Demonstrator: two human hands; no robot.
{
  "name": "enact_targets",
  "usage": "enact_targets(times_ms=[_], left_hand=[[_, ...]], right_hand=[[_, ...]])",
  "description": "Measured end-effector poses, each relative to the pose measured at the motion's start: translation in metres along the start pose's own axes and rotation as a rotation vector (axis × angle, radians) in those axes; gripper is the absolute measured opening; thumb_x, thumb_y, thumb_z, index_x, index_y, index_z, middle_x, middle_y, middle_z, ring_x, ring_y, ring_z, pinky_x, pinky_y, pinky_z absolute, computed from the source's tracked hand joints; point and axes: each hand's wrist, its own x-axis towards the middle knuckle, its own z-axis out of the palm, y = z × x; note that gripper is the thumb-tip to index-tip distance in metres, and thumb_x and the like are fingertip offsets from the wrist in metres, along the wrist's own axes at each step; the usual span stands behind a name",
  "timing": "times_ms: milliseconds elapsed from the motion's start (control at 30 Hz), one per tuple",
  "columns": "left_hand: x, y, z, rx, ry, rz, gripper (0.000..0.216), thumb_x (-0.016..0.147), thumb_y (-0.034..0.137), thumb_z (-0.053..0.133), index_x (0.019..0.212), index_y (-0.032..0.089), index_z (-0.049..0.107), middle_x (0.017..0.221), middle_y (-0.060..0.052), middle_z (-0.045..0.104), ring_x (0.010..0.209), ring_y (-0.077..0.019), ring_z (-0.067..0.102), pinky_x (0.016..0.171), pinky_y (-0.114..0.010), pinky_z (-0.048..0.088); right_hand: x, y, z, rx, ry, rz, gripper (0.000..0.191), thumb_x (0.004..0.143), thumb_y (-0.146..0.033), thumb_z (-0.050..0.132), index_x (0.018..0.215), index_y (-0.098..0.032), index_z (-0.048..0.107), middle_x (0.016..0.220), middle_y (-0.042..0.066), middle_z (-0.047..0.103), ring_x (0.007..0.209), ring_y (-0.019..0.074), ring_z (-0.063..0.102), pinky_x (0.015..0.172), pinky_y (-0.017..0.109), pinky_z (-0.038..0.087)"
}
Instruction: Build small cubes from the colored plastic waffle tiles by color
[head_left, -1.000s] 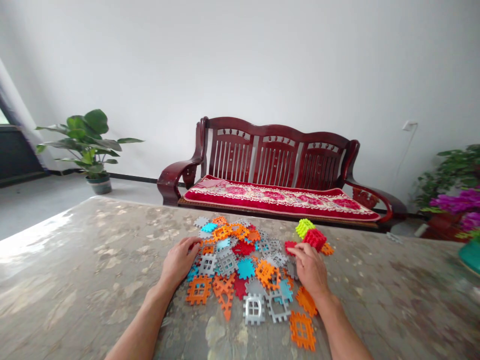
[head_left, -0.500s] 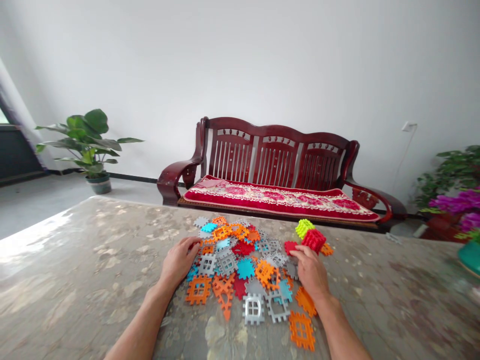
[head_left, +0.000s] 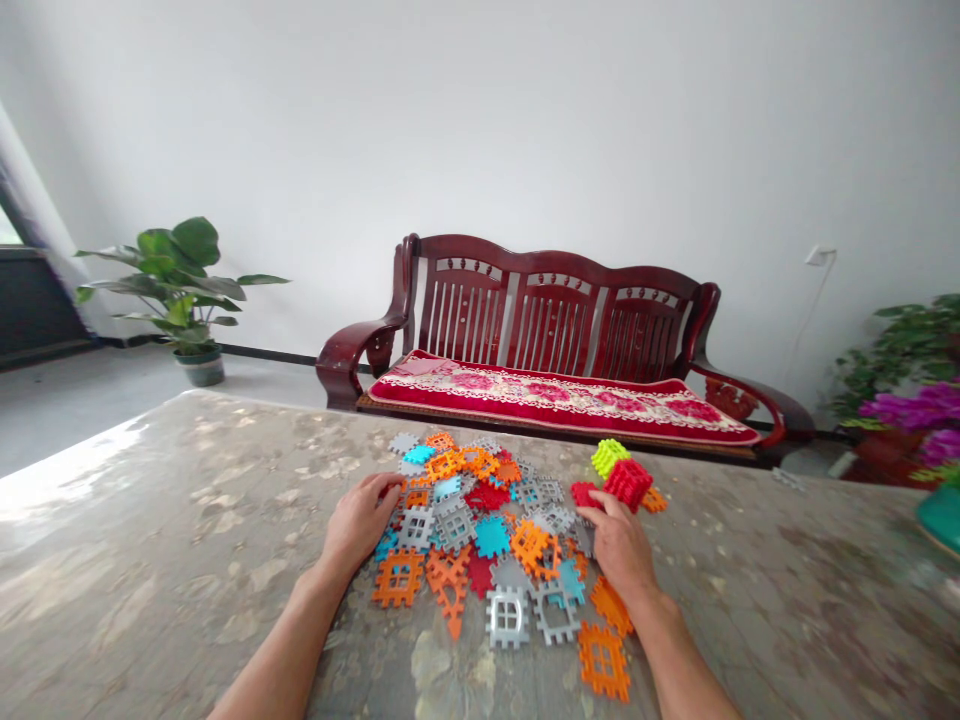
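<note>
A heap of flat, notched plastic building tiles in orange, grey, blue and red lies on the table (head_left: 187,560). My left hand (head_left: 364,515) rests against the heap's left edge, its fingers loosely bent beside an orange tile (head_left: 416,497); I see nothing held in it. On the right side, my right hand (head_left: 619,540) pinches a flat red building tile (head_left: 583,493) between thumb and fingers. Just beyond those fingers sits a red cube (head_left: 628,483) built of such tiles, with a yellow-green cube (head_left: 610,457) behind it.
Single orange tiles (head_left: 604,662) lie near my right forearm. Past the table stands a dark wooden bench (head_left: 547,320) with a red floral cover (head_left: 555,395). A potted plant (head_left: 196,290) is on the floor at left; purple flowers (head_left: 915,408) in a teal pot are at right.
My right hand's fingers and the red tile have shifted slightly, the tile a little closer to the red cube. My left hand stays at the heap's edge.
</note>
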Motion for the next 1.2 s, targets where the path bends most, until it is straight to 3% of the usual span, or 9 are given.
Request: enact_targets(times_ms=[400,700,800,900,1033,1100,1200], left_hand=[[-0.002,0.002,-0.001,0.01,0.012,0.002,0.037,0.089,0.04,0.04,0.105,0.027,0.071,0.116,-0.003,0.07,0.105,-0.0193,0.064,0.094,-0.029,0.047],[-0.001,0.001,-0.001,0.016,-0.005,0.002,0.038,0.09,0.039,0.039,0.106,0.026,0.071,0.118,-0.003,0.069,0.106,-0.0198,0.064,0.095,-0.03,0.046],[-0.001,0.002,-0.001,0.013,0.002,0.0,0.037,0.089,0.038,0.04,0.106,0.027,0.071,0.117,-0.003,0.069,0.106,-0.0195,0.064,0.094,-0.03,0.046],[-0.001,0.001,0.0,0.006,-0.001,-0.002,0.038,0.089,0.039,0.04,0.107,0.027,0.071,0.118,-0.003,0.069,0.107,-0.0194,0.064,0.095,-0.03,0.046],[-0.001,-0.001,0.002,-0.001,-0.007,0.003,0.037,0.09,0.038,0.04,0.106,0.026,0.071,0.118,-0.003,0.069,0.106,-0.0193,0.063,0.096,-0.03,0.045],[-0.001,-0.002,0.002,-0.006,-0.003,0.011,0.036,0.089,0.038,0.04,0.106,0.026,0.07,0.117,-0.003,0.069,0.106,-0.019,0.063,0.096,-0.03,0.045],[0.0,-0.003,0.002,-0.016,0.007,0.017,0.036,0.089,0.039,0.041,0.106,0.026,0.07,0.116,-0.002,0.07,0.106,-0.0188,0.063,0.095,-0.029,0.045]], right_hand=[[-0.007,-0.002,0.001,-0.11,0.014,0.077,0.043,0.084,-0.008,0.042,0.106,-0.026,0.074,0.117,0.004,0.068,0.092,0.019,0.066,0.082,0.03,0.048],[0.012,-0.014,-0.016,-0.164,0.02,0.031,0.042,0.085,-0.009,0.043,0.115,-0.022,0.069,0.12,0.007,0.068,0.11,0.0263,0.056,0.092,0.038,0.041],[0.026,-0.019,-0.024,-0.2,-0.011,-0.01,0.051,0.081,-0.003,0.043,0.121,-0.026,0.065,0.126,0.006,0.066,0.12,0.0291,0.049,0.096,0.042,0.036],[0.047,-0.021,-0.031,-0.239,-0.129,-0.071,0.062,0.075,0.001,0.044,0.128,-0.026,0.06,0.131,0.006,0.063,0.131,0.0299,0.041,0.106,0.048,0.026],[0.076,-0.02,-0.038,-0.311,-0.449,-0.167,0.066,0.071,-0.005,0.055,0.136,-0.02,0.054,0.137,0.01,0.058,0.14,0.0317,0.033,0.115,0.051,0.009],[0.087,-0.019,-0.04,-0.361,-0.574,-0.169,0.066,0.071,-0.009,0.059,0.135,-0.02,0.054,0.133,0.012,0.061,0.14,0.033,0.032,0.115,0.053,0.006],[0.094,-0.018,-0.041,-0.383,-0.635,-0.171,0.056,0.074,-0.013,0.057,0.129,-0.021,0.06,0.127,0.012,0.065,0.138,0.0329,0.036,0.115,0.053,0.005]])
